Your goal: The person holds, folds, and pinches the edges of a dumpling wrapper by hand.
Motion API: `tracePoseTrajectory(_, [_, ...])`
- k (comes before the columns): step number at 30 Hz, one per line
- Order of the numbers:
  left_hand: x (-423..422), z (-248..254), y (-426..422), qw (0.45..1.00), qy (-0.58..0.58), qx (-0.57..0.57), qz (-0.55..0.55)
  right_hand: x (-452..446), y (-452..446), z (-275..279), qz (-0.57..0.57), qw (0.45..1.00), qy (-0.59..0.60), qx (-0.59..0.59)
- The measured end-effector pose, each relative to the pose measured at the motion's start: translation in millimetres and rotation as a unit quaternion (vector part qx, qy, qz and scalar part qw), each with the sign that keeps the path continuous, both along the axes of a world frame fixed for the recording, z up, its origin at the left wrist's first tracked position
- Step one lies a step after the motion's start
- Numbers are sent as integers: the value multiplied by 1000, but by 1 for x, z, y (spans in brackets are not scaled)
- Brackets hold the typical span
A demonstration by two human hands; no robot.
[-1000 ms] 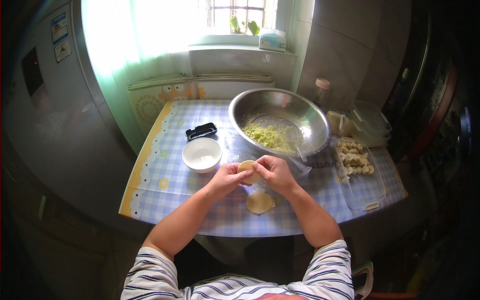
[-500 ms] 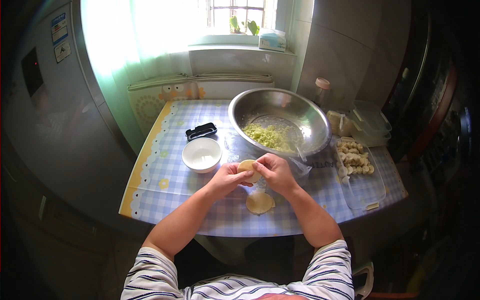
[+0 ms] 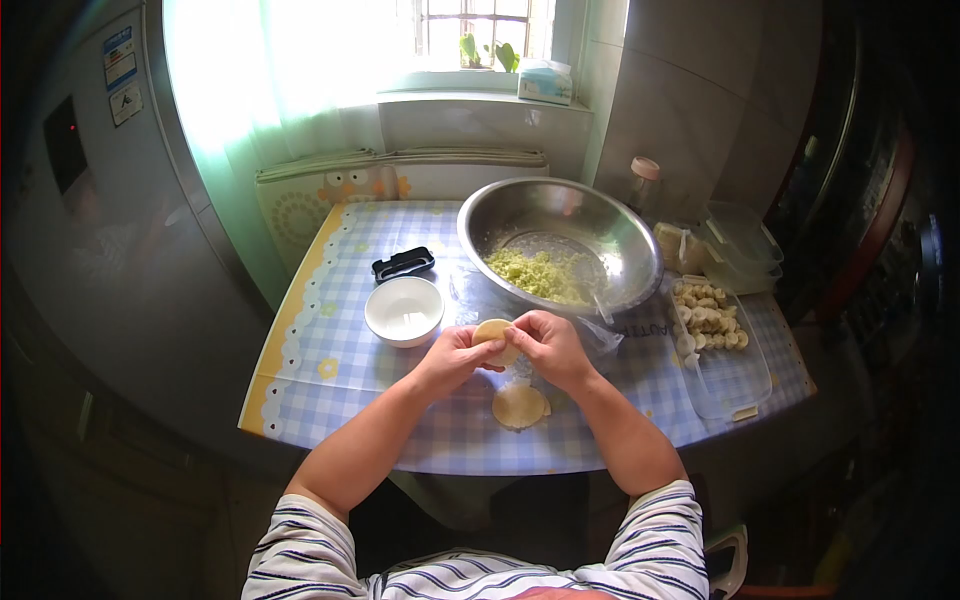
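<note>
A round, pale dough wrapper [image 3: 491, 333] is held between both hands above the table. My left hand [image 3: 458, 354] grips its left and lower side, while my right hand [image 3: 545, 346] pinches its right edge with thumb and fingers. Just below the hands, more round wrappers [image 3: 519, 407] lie overlapping on the checked cloth. Beyond my right hand stands a wide metal basin [image 3: 625, 250] with chopped green filling [image 3: 540, 275] and a utensil handle in it. A white bowl [image 3: 404, 311] sits to the left of my hands.
On the right, a clear plastic container [image 3: 735, 385] holds several small dumplings [image 3: 712, 318]. Behind it are a stacked clear container [image 3: 740, 247] and a jar with a pink lid [image 3: 645, 168]. A black case [image 3: 403, 263] lies behind the white bowl. The table's front edge [image 3: 500, 470] crosses below my forearms.
</note>
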State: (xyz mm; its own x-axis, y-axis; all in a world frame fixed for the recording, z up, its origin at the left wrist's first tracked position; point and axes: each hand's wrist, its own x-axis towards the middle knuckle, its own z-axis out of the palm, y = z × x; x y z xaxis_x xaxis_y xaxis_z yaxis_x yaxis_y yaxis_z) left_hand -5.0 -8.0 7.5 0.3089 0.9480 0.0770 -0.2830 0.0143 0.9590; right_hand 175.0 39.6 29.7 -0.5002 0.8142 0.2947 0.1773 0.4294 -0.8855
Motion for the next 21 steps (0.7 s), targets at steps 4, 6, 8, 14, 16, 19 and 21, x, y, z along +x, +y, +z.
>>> tracePoseTrajectory(4, [-1, -3, 2, 1000, -8, 0, 1, -1, -1, 1, -6, 1000, -3, 5])
tracePoseTrajectory(6, [0, -3, 2, 1000, -12, -1, -1, -1, -1, 1, -9, 1000, -3, 9])
tracePoseTrajectory(8, [0, -3, 2, 1000, -14, -3, -5, 0, 0, 0, -10, 1000, -2, 13])
tracePoseTrajectory(14, [1, -2, 1, 1000, 1, 0, -15, -1, -1, 1, -6, 1000, -9, 18])
tracePoseTrajectory(16, [0, -3, 1, 1000, 3, -4, -15, -2, -1, -1, -9, 1000, 14, 9])
tracePoseTrajectory(19, [0, -2, 1, 1000, 7, -6, -12, -3, -1, -2, -10, 1000, 28, 4])
tracePoseTrajectory(21, [1, -2, 1, 1000, 10, -5, -10, -3, -1, -3, -8, 1000, 28, -1])
